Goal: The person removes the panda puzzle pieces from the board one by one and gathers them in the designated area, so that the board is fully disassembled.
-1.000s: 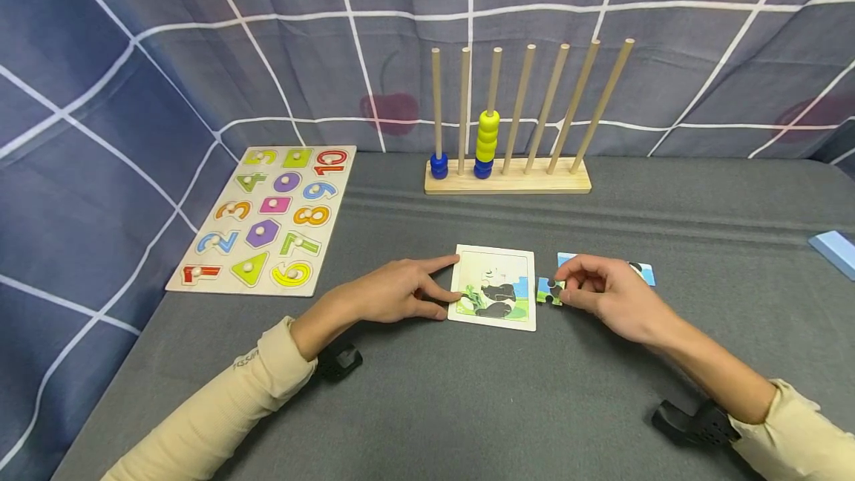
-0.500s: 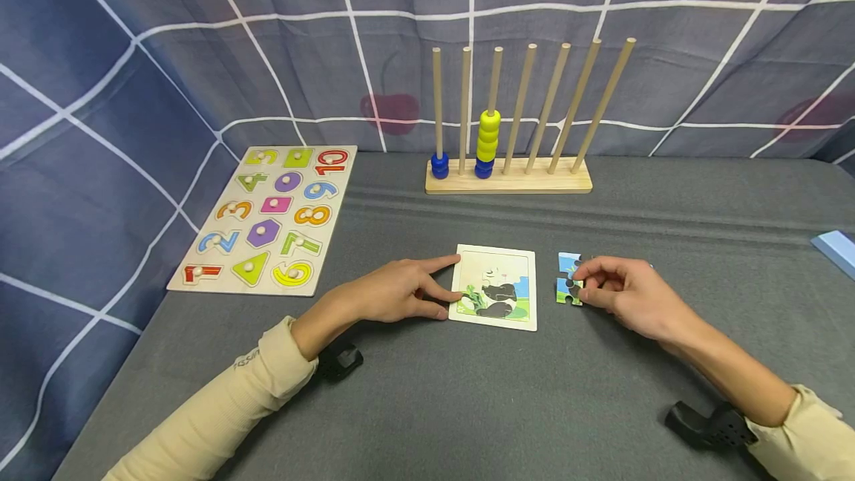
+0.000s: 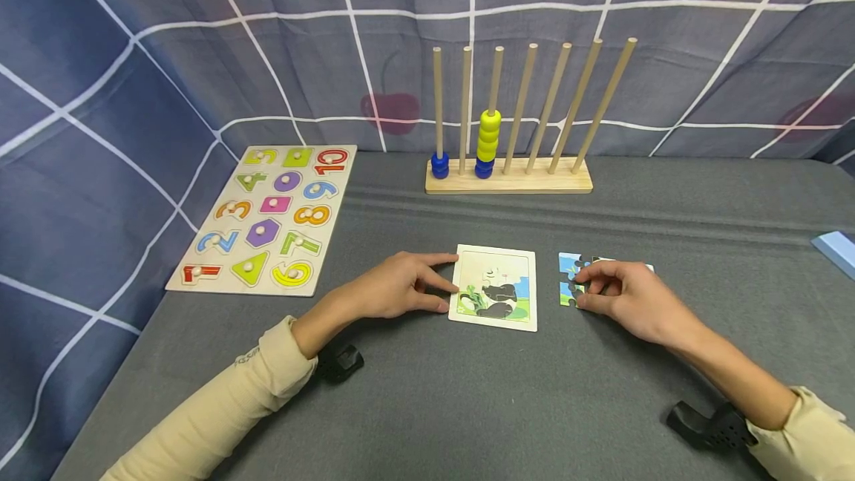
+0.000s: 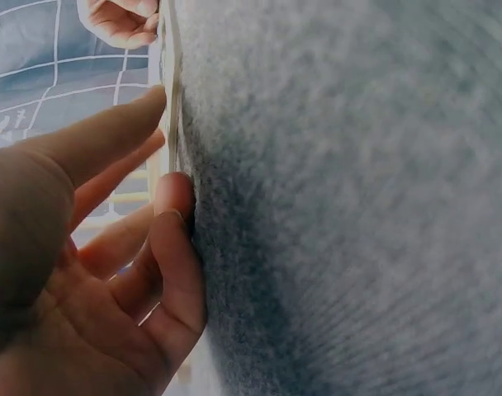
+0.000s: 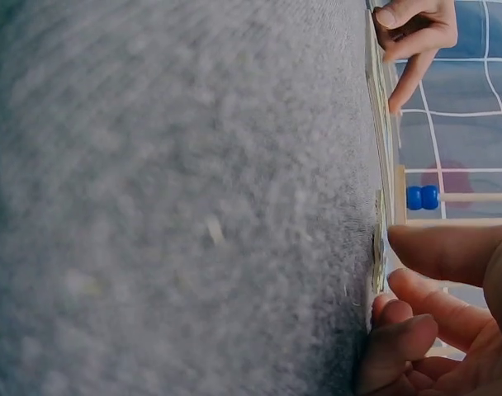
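— Where are your hands?

— My left hand (image 3: pixel 399 289) rests at 9 o'clock of the panda puzzle board (image 3: pixel 495 287), thumb and forefinger touching its left edge, fingers loosely relaxed. My right hand (image 3: pixel 617 294) lies at 3 o'clock of the board.

— Holding anything?

— Its fingertips pinch a green jigsaw piece (image 3: pixel 567 294) flat on the gray tabletop (image 3: pixel 467 392), just below a blue piece (image 3: pixel 568 265).

— Beyond?

— At 12 o'clock, a wooden peg rack (image 3: pixel 509 173) with 7 pegs.

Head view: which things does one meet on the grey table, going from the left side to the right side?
number puzzle board → left hand → panda puzzle tray → loose puzzle pieces → right hand → light blue block at the right edge.
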A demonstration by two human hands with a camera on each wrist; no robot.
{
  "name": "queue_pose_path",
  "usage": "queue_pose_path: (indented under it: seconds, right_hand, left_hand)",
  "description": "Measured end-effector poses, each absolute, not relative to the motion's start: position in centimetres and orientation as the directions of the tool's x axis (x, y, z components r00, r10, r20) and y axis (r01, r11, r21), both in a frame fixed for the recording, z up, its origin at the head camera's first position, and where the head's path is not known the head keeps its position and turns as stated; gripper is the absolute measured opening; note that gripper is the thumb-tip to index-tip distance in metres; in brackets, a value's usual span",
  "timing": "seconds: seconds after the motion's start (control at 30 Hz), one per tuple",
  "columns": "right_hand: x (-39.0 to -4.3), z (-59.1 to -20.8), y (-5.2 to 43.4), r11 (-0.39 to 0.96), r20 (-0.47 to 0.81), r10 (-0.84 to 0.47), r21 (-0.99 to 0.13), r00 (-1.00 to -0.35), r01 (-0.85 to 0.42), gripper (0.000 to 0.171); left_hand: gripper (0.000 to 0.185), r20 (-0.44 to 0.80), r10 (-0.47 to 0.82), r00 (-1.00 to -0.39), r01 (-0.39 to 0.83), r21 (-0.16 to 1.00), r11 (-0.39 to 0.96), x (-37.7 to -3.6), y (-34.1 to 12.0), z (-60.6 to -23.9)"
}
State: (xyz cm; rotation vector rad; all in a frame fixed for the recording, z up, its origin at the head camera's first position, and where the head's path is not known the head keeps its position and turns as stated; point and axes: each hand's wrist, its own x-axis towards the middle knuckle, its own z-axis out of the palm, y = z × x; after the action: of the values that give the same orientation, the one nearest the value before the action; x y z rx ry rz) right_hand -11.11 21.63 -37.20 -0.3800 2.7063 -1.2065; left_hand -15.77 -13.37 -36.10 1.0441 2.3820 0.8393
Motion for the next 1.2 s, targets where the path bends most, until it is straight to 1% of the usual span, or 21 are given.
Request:
queue_pose_path:
  seconds: [0.2,0.4,0.67,0.93,1.03,1.2]
  right_hand:
    - [-11.0,-37.3,21.5,0.687,0.0,-0.308,-0.692,-0.952,-0.222,0.026]
    - [-10.9,-37.2,21.5,0.699,0.016,-0.314,-0.673,-0.949,-0.242,0.027]
    - [-10.9,-37.2,21.5,0.701,0.015,-0.314,-0.67,-0.949,-0.243,0.028]
    - [-10.8,-36.9,21.0,0.687,0.011,-0.307,-0.689,-0.952,-0.23,0.025]
    - [-10.7,-36.9,20.5,0.678,0.03,-0.311,-0.693,-0.95,-0.244,0.024]
    - [-10.5,-36.8,18.8,0.637,0.079,-0.331,-0.717,-0.94,-0.284,0.022]
  left_hand:
    - [0.045,-0.095,0.736,-0.67,0.521,0.646,0.558,-16.0,-13.3,-36.3]
    - [0.055,-0.128,0.714,-0.688,0.53,0.584,0.615,-15.8,-12.8,-36.1]
    - [0.055,-0.144,0.696,-0.704,0.543,0.523,0.657,-15.7,-12.3,-36.0]
    - [0.055,-0.128,0.695,-0.707,0.538,0.541,0.647,-15.9,-12.3,-36.1]
    - [0.054,-0.121,0.7,-0.703,0.546,0.538,0.642,-15.9,-12.3,-36.2]
    - [0.055,-0.123,0.707,-0.696,0.573,0.497,0.651,-15.8,-12.1,-35.9]
